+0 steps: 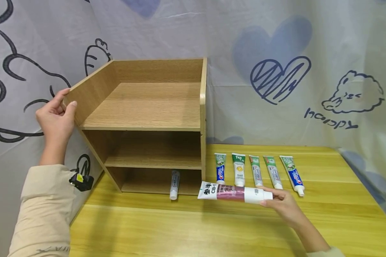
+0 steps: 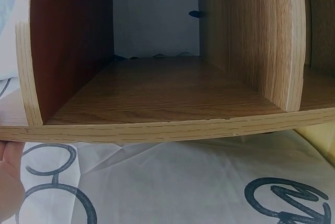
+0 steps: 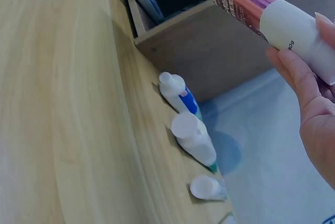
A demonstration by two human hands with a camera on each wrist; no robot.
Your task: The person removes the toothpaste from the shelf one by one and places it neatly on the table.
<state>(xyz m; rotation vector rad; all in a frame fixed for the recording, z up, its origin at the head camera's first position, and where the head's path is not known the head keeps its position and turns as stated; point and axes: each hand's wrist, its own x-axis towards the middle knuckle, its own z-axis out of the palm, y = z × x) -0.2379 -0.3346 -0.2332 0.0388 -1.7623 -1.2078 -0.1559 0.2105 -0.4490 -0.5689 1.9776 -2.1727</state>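
Note:
My left hand (image 1: 57,116) grips the upper left side panel of a wooden shelf unit (image 1: 141,127), thumb on the inner face. In the left wrist view only a bit of that hand (image 2: 9,179) shows at the edge, under the shelf board (image 2: 167,132). My right hand (image 1: 284,207) pinches a white and maroon toothpaste tube (image 1: 230,192) by its cap end, its flat end pointing left toward the shelf's lower right corner. In the right wrist view, fingers and thumb curl round the tube's white part (image 3: 290,28). Another toothpaste tube (image 1: 175,184) lies in the bottom compartment, cap outward.
Several toothpaste tubes lie in a row right of the shelf, among them a green and white one (image 1: 239,169) and a blue and green one (image 1: 292,175). The yellow wooden table (image 1: 186,228) meets a drawn-on curtain (image 1: 276,117). A small black object (image 1: 82,180) is at the left.

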